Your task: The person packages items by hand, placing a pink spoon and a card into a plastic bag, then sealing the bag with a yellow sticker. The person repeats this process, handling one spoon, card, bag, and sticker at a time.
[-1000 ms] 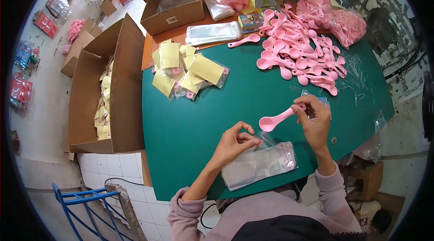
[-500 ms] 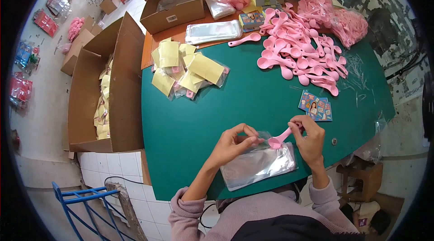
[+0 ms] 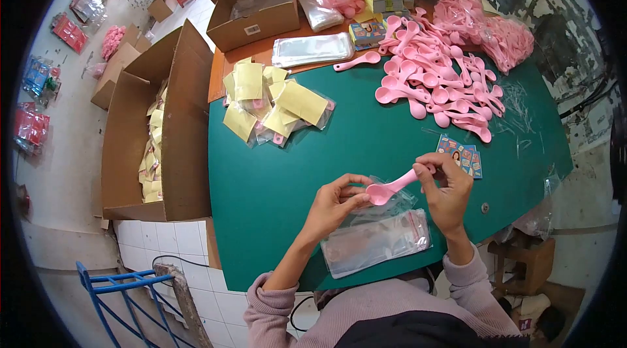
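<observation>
Pink spoon gripped by its handle in the right hand, clear bag held in the left hand at the spoon's bowl, flat bags stacked on green counter, loose spoons heaped beyond

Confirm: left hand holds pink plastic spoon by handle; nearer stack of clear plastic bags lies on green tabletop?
Wrong hand: the right hand, not the left hand, holds the pink plastic spoon by its handle, per the head view. The nearer stack of clear plastic bags does lie on the green tabletop.
</observation>
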`<move>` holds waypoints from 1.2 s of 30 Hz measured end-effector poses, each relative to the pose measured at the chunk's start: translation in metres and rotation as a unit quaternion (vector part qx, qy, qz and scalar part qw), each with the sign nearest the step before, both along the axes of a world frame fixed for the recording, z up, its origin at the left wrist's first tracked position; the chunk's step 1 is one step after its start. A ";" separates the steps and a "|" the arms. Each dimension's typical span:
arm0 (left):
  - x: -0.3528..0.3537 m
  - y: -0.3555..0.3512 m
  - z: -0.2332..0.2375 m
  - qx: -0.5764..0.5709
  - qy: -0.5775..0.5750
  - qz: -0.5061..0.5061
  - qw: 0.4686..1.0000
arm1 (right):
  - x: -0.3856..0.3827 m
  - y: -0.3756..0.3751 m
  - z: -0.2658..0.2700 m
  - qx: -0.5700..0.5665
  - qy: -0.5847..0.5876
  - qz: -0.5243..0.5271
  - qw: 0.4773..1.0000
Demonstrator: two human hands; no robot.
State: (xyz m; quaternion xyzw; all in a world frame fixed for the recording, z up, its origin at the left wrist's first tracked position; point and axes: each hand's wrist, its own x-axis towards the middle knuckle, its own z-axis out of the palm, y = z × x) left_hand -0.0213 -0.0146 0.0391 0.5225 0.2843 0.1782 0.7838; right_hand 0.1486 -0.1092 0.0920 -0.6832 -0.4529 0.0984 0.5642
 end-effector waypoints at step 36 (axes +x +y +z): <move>0.010 0.011 0.022 0.018 -0.039 -0.003 0.999 | 0.128 -0.038 -0.047 -0.243 -0.220 -0.083 0.941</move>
